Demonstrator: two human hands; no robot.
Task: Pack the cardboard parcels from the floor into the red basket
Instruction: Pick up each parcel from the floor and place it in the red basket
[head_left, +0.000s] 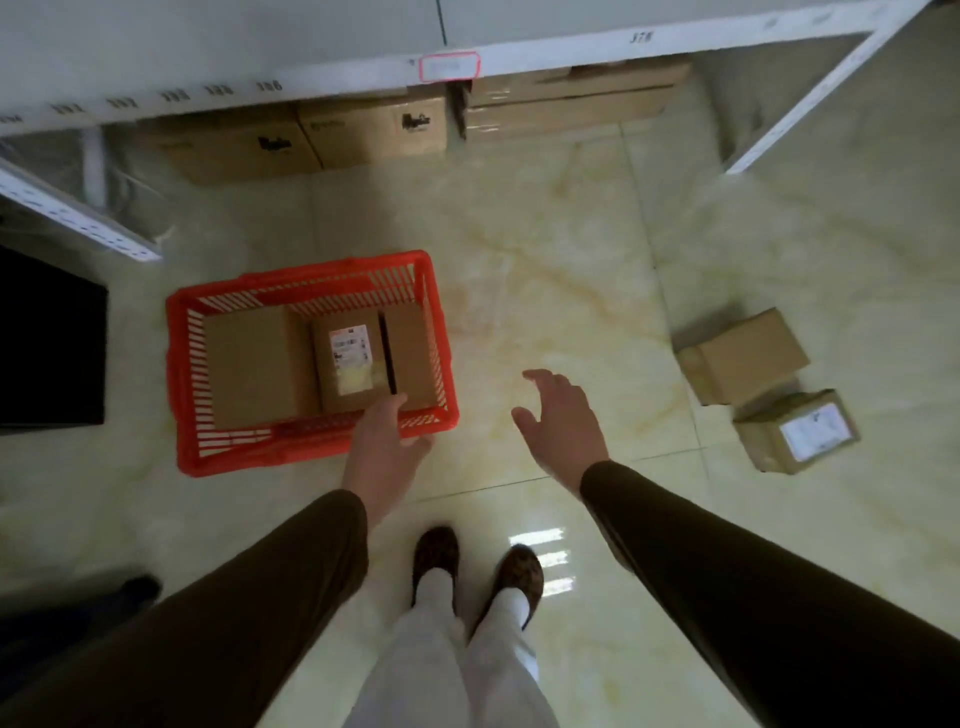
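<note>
The red basket (183, 364) stands on the tiled floor at centre left. Inside it lie three cardboard parcels: a plain one (254, 366) on the left, a labelled one (350, 364) in the middle, and a narrow one (410, 353) against the right wall. My left hand (382, 452) hovers at the basket's near right corner, fingers loose, holding nothing. My right hand (563, 426) is spread open above bare floor, to the right of the basket. Two more parcels rest on the floor at the right: a plain one (743, 356) and a labelled one (797, 431).
A white metal shelf (363, 70) runs across the top, with large cartons (374, 130) stored beneath it on the floor. A dark object (49, 338) sits at the left edge. My feet (478, 566) stand on the glossy tiles below the hands.
</note>
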